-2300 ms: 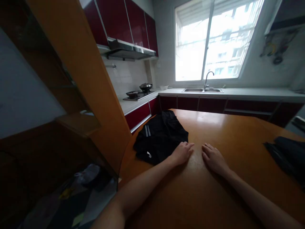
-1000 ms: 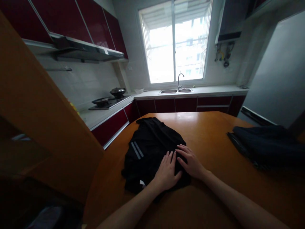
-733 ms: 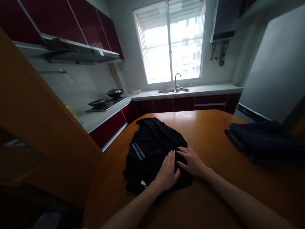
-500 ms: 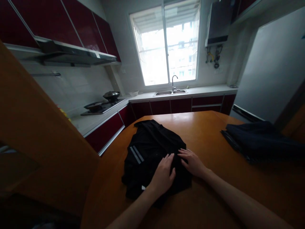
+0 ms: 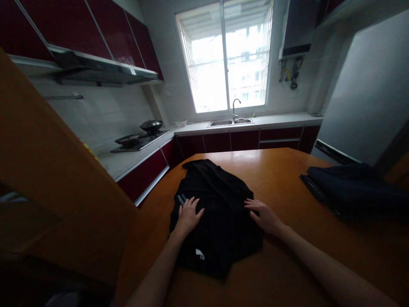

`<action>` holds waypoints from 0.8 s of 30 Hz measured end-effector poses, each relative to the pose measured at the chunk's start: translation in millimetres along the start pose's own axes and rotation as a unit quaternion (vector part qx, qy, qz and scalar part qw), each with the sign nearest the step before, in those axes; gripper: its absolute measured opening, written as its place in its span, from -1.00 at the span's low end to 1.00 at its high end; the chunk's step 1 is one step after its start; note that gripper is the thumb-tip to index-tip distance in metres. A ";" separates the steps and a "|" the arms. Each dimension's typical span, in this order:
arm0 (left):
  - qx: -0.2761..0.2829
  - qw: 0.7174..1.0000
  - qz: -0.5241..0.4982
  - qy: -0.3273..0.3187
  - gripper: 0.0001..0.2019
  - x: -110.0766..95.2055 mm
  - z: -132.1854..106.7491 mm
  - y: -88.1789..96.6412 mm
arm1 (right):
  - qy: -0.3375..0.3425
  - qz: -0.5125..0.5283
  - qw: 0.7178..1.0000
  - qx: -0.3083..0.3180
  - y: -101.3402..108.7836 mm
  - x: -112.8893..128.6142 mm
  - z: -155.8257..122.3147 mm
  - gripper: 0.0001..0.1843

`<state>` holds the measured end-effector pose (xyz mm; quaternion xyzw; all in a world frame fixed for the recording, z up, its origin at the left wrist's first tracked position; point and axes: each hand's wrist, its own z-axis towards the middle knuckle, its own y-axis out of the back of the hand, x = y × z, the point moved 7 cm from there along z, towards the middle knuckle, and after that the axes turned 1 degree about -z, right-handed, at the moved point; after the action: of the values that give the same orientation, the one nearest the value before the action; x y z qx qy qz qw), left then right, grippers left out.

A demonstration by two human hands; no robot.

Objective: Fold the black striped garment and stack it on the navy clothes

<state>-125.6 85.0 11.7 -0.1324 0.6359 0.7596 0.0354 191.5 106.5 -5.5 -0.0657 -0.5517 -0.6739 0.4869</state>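
Observation:
A black garment (image 5: 220, 217) lies partly folded on the wooden table (image 5: 271, 175), with creases across its upper part. Two grey stripes show on its left side, and a small white tag is visible near its lower edge. My left hand (image 5: 189, 216) rests flat on the garment's left side, fingers spread, partly covering the stripes. At the garment's right edge, my right hand (image 5: 263, 215) lies with its fingers stretched out on the cloth. Neither hand grips anything.
A folded dark blue cloth pile (image 5: 351, 189) sits on the table's right side. Beyond the table runs a white counter with a sink (image 5: 230, 123). Pans (image 5: 151, 125) stand on the stove at the left. A brown wooden panel (image 5: 57, 170) rises at the near left.
My left hand has slid left across the garment, from its middle to the stripes, uncovering the white tag. The right hand stays at the right edge. The view has shifted slightly.

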 end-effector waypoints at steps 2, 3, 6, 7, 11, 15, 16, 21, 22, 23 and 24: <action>-0.002 1.000 0.010 -0.003 -0.52 2.3 -0.9 1.7 | -0.002 0.006 1.000 -0.004 -0.2 -1.8 0.0 -0.58; -0.002 1.000 0.014 -0.006 -0.51 2.4 -1.5 2.6 | -0.003 0.008 1.000 -0.005 -0.3 -2.5 0.0 -0.59; 0.017 1.000 0.020 -0.016 -0.46 1.9 -2.9 1.7 | -0.002 0.015 1.000 -0.002 -0.8 -3.2 -0.1 -0.59; 0.021 0.999 0.020 -0.018 -0.45 1.9 -3.1 0.9 | -0.002 0.018 1.000 -0.003 -0.6 -3.3 -0.2 -0.60; 0.016 0.999 0.024 -0.018 -0.42 3.1 -2.8 -2.6 | -0.006 0.032 0.999 -0.007 0.0 -4.7 -0.8 -0.61; 0.020 0.999 0.030 -0.016 -0.43 3.9 -1.7 -8.1 | -0.010 0.043 0.999 -0.006 -0.5 -6.1 -0.8 -0.61; 0.022 0.999 0.030 -0.016 -0.43 4.1 -1.5 -9.1 | -0.010 0.044 0.999 -0.006 -0.4 -6.1 -0.7 -0.61; 0.031 0.999 0.016 -0.015 -0.36 5.5 -0.8 -12.7 | -0.006 0.032 0.999 -0.003 1.0 -4.7 -1.3 -0.60; 0.029 0.999 0.012 -0.016 -0.34 5.9 -0.6 -13.3 | -0.006 0.029 1.000 -0.002 1.1 -4.5 -1.5 -0.60; 0.025 1.000 0.008 -0.017 -0.33 6.4 -0.4 -13.8 | -0.005 0.028 1.000 0.000 1.0 -4.4 -1.7 -0.60; 0.020 1.000 0.004 -0.018 -0.33 7.0 -0.2 -14.5 | -0.006 0.030 1.000 0.001 0.8 -4.4 -1.8 -0.60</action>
<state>-129.1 86.7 -3.9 -0.1159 0.6508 0.7489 0.0465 195.2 107.7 -8.4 -0.0857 -0.5532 -0.6583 0.5032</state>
